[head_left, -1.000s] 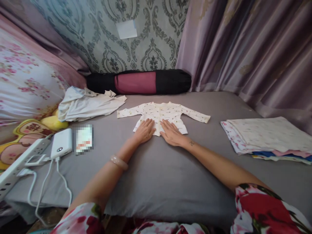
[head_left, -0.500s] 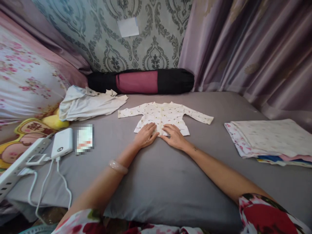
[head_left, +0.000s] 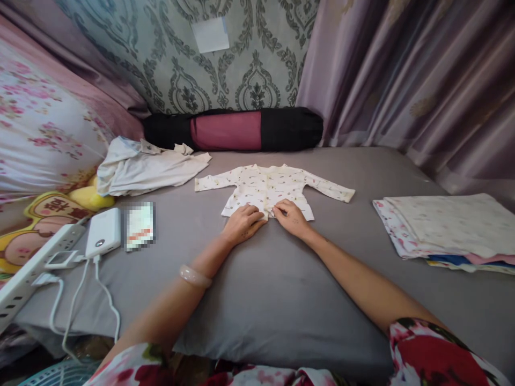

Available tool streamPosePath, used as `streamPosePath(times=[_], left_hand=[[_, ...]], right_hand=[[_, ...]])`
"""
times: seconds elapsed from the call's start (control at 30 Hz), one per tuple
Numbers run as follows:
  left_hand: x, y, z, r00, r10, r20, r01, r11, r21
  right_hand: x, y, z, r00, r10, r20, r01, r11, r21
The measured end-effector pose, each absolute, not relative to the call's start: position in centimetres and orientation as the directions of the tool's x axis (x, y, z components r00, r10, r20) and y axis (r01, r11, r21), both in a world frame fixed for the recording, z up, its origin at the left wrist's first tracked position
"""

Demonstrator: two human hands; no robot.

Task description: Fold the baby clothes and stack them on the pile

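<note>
A small white baby shirt (head_left: 267,185) with a fine print lies flat on the grey bed sheet (head_left: 261,289), sleeves spread to both sides. My left hand (head_left: 242,223) and my right hand (head_left: 292,217) rest side by side at its bottom hem. The fingers of both hands are curled and pinch the hem's edge near the middle. A pale bangle (head_left: 195,275) sits on my left wrist.
A crumpled white garment (head_left: 140,169) lies at the back left. A black and maroon roll bag (head_left: 233,130) lies along the wall. Folded cloths (head_left: 446,228) are stacked on the right. A power bank (head_left: 103,240), a cable and a power strip (head_left: 34,268) sit at the left edge.
Both hands slid from lying flat on the shirt's lower half back to its hem, and their fingers curled in onto the edge.
</note>
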State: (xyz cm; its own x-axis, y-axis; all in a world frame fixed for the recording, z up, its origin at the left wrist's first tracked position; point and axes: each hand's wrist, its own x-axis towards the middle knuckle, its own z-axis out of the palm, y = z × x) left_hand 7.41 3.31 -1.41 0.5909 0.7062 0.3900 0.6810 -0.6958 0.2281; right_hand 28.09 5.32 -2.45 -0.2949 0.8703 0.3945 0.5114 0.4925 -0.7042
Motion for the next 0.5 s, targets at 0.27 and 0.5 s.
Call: streamPosePath(times=[0.27, 0.5], left_hand=[[7.5, 3.8, -1.6, 0.282, 0.885, 0.370, 0.641, -0.461, 0.614], [7.7, 3.7, -1.6, 0.508, 0.760, 0.405, 0.579, -0.650, 0.493]], right_hand=[[28.6, 5.6, -1.3, -0.145, 0.974, 0.172, 0.258, 0.205, -0.944], [28.6, 5.4, -1.4, -0.205, 0.953, 0.222, 0.286, 0.275, -0.918]])
